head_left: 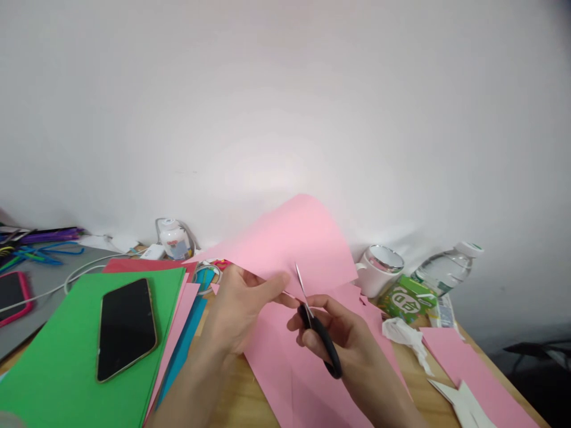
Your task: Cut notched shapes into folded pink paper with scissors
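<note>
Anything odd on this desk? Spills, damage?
No spill visible. Crumpled white tissue lies in front of the green carton, looking discarded beside the flat pink strip. The bottle appears tilted, though lens distortion may explain that.

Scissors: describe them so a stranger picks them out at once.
In front of the white wall, find the raised pink sheet. Near its lower edge, the right hand grips the scissors, pointing up in the picture. Black handles and shiny metal set them apart from the plain pink paper below.
</note>
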A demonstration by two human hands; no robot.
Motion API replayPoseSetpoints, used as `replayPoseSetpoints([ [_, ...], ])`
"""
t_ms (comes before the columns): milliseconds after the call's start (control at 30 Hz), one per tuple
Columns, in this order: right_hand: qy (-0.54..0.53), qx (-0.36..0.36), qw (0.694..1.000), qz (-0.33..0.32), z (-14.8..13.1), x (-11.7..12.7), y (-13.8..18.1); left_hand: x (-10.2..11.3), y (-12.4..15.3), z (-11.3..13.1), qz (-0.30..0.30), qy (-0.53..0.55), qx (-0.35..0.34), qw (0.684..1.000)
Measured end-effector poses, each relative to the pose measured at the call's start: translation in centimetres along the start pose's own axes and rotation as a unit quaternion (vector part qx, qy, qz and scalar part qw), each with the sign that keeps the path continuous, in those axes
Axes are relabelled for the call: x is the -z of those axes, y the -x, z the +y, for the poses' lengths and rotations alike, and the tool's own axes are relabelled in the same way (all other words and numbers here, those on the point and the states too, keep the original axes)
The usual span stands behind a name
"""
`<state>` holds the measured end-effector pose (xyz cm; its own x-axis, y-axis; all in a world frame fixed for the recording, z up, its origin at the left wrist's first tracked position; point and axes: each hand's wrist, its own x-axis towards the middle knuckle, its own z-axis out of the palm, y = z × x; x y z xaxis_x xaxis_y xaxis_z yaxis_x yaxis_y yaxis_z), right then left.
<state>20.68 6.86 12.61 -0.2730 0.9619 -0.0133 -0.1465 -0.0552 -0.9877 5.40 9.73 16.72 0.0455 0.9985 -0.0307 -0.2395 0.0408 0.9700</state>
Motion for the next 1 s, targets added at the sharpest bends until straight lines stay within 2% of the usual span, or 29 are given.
replayPoseSetpoints([
  [867,-0.018,-0.023,1.000,0.011,-0.49,-0.28,0.25,0.36,-0.24,-0.45,0.010,-0.038,-0.008,0.999],
  [1000,-0.026,-0.021,0.999,0.006,-0.53,-0.42,0.22,0.11,-0.08,-0.45,-0.016,-0.032,-0.012,0.999],
])
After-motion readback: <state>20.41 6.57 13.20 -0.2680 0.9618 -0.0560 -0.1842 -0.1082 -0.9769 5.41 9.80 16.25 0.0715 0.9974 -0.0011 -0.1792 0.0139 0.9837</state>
